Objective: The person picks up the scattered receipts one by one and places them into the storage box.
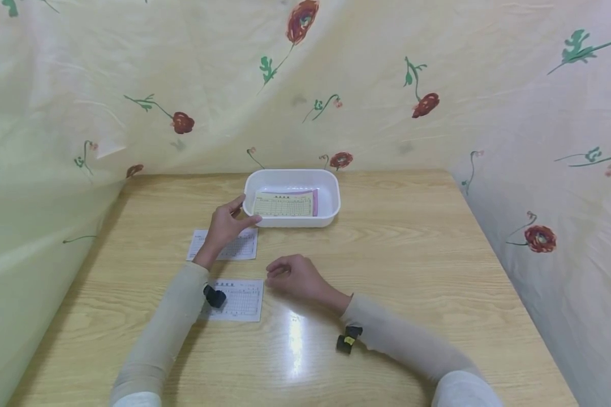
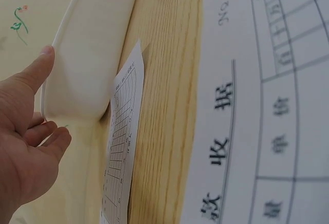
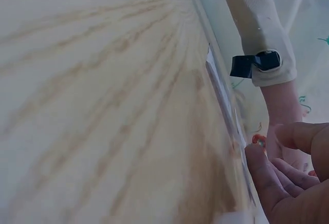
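**Left hand at the tub, right hand idle on the table**

While your left hand (image 1: 226, 222) reaches to the near left corner of the white tub (image 1: 331, 195), your right hand (image 1: 294, 277) rests on the wooden table (image 1: 397, 271) with its fingers loosely curled and nothing in them. The left hand is open too: the left wrist view shows the thumb (image 2: 37, 69) stretched straight up against the tub's rim and the other fingers relaxed below it, holding nothing (whether they actually press the wall is hard to tell).

Inside the tub a yellow slip (image 1: 284, 204) lies on top of a pink one (image 1: 314, 199), of which only an edge shows. Two white printed slips lie flat on the table. The far slip (image 1: 236, 246) sits just in front of the tub, partly under your left hand and wrist. The near slip (image 1: 238, 300) lies beneath your left forearm, just to the left of your right hand's fingertips; from the right wrist view those fingertips (image 3: 259, 170) sit right at its edge, though you cannot tell there whether they touch it.

A small black camera is strapped to each wrist.
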{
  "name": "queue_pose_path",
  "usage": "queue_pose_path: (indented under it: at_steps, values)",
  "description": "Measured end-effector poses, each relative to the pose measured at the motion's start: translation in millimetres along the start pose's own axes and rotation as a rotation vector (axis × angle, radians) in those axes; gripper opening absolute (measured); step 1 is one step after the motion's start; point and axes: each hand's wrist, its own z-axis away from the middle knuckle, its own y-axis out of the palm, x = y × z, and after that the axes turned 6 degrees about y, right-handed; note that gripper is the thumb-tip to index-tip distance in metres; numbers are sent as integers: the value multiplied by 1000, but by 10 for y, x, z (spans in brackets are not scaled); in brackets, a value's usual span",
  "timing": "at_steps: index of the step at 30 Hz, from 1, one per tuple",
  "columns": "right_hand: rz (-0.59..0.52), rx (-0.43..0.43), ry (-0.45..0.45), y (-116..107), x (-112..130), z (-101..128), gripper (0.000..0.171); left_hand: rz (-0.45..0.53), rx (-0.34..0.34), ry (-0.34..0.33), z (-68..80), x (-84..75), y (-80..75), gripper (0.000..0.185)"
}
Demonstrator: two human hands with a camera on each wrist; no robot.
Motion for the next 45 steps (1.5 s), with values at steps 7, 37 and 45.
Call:
queue_pose_path:
  at_steps: [7, 37, 45]
  values:
    - [-4, 12, 43, 58, -4, -10, 27, 2, -2, -12, -6, -3, 0, 88]
    - [-13, 74, 109, 251, 50, -139, 28, 12, -4, -26, -2, 15, -3, 89]
    - [43, 35, 44, 237, 64, -129, 17, 18, -1, -24, -8, 12, -10, 89]
